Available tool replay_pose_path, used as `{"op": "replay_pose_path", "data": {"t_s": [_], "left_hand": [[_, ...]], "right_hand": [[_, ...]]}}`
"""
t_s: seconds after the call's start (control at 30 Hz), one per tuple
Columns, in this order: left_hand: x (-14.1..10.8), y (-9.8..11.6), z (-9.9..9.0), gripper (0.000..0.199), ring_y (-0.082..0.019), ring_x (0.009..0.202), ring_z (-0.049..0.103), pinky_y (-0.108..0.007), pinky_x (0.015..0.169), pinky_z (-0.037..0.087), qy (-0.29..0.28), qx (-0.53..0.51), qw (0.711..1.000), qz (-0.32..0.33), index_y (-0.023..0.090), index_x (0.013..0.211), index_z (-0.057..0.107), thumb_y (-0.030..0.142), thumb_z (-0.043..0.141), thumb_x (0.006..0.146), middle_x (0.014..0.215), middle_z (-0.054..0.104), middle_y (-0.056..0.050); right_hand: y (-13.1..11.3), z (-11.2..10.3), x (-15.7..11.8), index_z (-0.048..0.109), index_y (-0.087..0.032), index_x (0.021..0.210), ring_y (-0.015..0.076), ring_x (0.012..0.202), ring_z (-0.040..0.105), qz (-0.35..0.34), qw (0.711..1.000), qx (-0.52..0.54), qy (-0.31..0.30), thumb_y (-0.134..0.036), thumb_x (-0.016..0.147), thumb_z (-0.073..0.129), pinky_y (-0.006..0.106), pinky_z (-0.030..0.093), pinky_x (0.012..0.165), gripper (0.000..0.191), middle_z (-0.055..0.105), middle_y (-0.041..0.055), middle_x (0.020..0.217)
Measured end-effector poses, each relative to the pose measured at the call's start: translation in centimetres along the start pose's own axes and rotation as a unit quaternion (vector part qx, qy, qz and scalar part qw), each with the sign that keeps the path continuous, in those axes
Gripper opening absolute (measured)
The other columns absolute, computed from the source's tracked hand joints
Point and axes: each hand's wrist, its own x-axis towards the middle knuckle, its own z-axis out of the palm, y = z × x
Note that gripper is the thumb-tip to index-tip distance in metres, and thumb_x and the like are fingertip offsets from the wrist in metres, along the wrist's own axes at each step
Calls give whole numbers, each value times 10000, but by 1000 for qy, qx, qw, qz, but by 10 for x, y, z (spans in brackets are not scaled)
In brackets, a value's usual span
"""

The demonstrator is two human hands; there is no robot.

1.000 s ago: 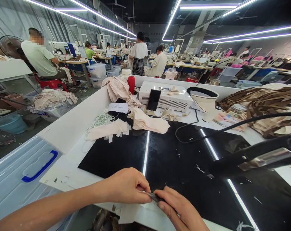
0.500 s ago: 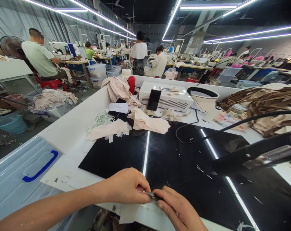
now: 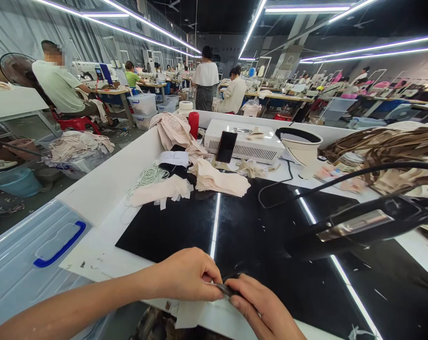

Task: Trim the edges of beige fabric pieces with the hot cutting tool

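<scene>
My left hand is closed in a pinch at the near edge of the black mat, its fingertips on one end of a small dark metal tool. The fingers of my right hand are wrapped over the tool's other end. What the tool is cannot be made out. A pale cloth strip hangs below my left hand at the table edge. Beyond the mat lie a stack of cream fabric pieces and a pale folded piece.
A black arm-like device with a cable reaches over the mat from the right. Behind stand a phone, a white box and a red spool. A blue-handled bin is at left. People sit and stand farther back.
The black arm-like device at the right has shifted and turned slightly, with its cable. My hands and the small tool stay almost where they were.
</scene>
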Motion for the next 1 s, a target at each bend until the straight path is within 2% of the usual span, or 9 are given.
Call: {"op": "replay_pose_path", "data": {"t_s": [0.13, 0.33, 0.47, 0.67, 0.77, 0.87, 0.93, 1.0], "left_hand": [[2, -4, 3, 73, -85, 606, 467, -214, 545, 313, 0, 7, 1000, 8, 187, 699, 744, 209, 729, 767, 645, 502, 53], [2, -7, 4, 184, -85, 597, 448, -227, 546, 308, -10, -2, 1000, 5, 175, 621, 679, 229, 716, 793, 632, 492, 51], [2, -8, 5, 146, -86, 600, 455, -226, 540, 309, -11, -3, 1000, 2, 184, 663, 715, 252, 726, 792, 641, 495, 52], [3, -13, 8, 111, -87, 611, 468, -223, 546, 310, -13, -9, 1000, 0, 196, 714, 755, 273, 746, 794, 652, 488, 51], [2, -16, 9, 129, -94, 612, 467, -226, 560, 318, -14, -18, 1000, -5, 193, 749, 782, 307, 753, 804, 659, 506, 43], [2, -16, 6, 163, -105, 640, 487, -223, 589, 346, -21, -30, 999, -18, 196, 819, 815, 352, 766, 811, 698, 576, 30], [0, -16, 3, 204, -113, 663, 504, -221, 603, 359, -26, -38, 998, -30, 199, 866, 831, 388, 767, 826, 746, 632, 16], [-1, -17, 0, 248, -117, 663, 501, -225, 600, 358, -30, -48, 998, -35, 196, 896, 839, 426, 758, 849, 765, 659, 4]], "right_hand": [[1, 0, 0, 744, -273, 1150, 166, 882, 738, -10, 1000, -12, -7, -492, 1070, 459, 228, 587, 792, 369, 755, 35, 961], [3, 4, -1, 748, -278, 1135, 181, 928, 755, -13, 1000, -21, 15, -508, 1065, 459, 232, 602, 814, 376, 774, 40, 995], [2, 5, 0, 753, -282, 1043, 180, 889, 735, -6, 1000, -10, 15, -561, 1059, 436, 231, 588, 767, 423, 763, 37, 971], [2, 7, 1, 735, -257, 968, 165, 865, 718, 7, 1000, 15, 3, -537, 1074, 412, 236, 565, 775, 440, 735, 30, 915], [9, 12, -4, 761, -268, 1053, 168, 854, 732, 7, 999, 19, 37, -558, 1069, 418, 236, 581, 774, 449, 748, 32, 907], [20, 15, -14, 763, -279, 1171, 203, 986, 765, 15, 994, -2, 104, -582, 1058, 423, 253, 613, 855, 468, 793, 57, 1020], [29, 13, -22, 760, -286, 1216, 230, 1119, 756, 30, 988, -49, 147, -585, 1054, 427, 282, 613, 948, 476, 805, 64, 1127], [40, 7, -29, 754, -284, 1246, 241, 1167, 747, 34, 977, -125, 167, -563, 1058, 437, 303, 612, 986, 463, 801, 64, 1188]]}}
